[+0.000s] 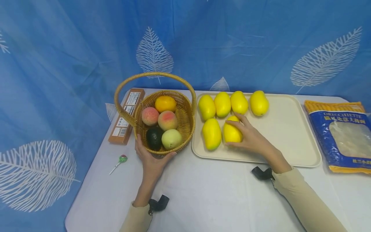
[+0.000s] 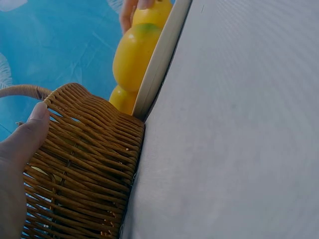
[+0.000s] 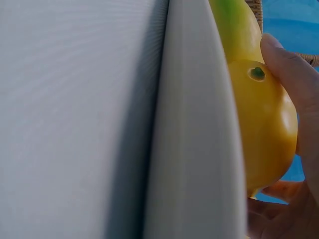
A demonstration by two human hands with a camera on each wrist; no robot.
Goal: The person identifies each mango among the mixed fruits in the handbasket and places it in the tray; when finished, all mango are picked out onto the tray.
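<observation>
My left hand (image 1: 153,164) holds the near side of a round wicker basket (image 1: 186,120), thumb and fingers spread around its wall. In the left wrist view, the thumb (image 2: 32,130) lies against the weave close to the rim. Inside the basket are two peaches (image 1: 167,120), an orange-yellow fruit (image 1: 165,104), a dark green avocado (image 1: 154,138) and a pale green fruit (image 1: 171,139). My right hand (image 1: 255,138) grips a yellow mango (image 1: 232,132) on the beige tray (image 1: 287,132), thumb on one side and fingers on the other. Several other mangoes (image 1: 211,134) lie beside it.
Left of the basket lies a long brown box (image 1: 126,116), with a lollipop (image 1: 123,158) in front of it. A blue and yellow pasta bag (image 1: 342,135) lies right of the tray. The basket's tall handle (image 1: 156,74) arches over it. A blue curtain hangs behind the white table.
</observation>
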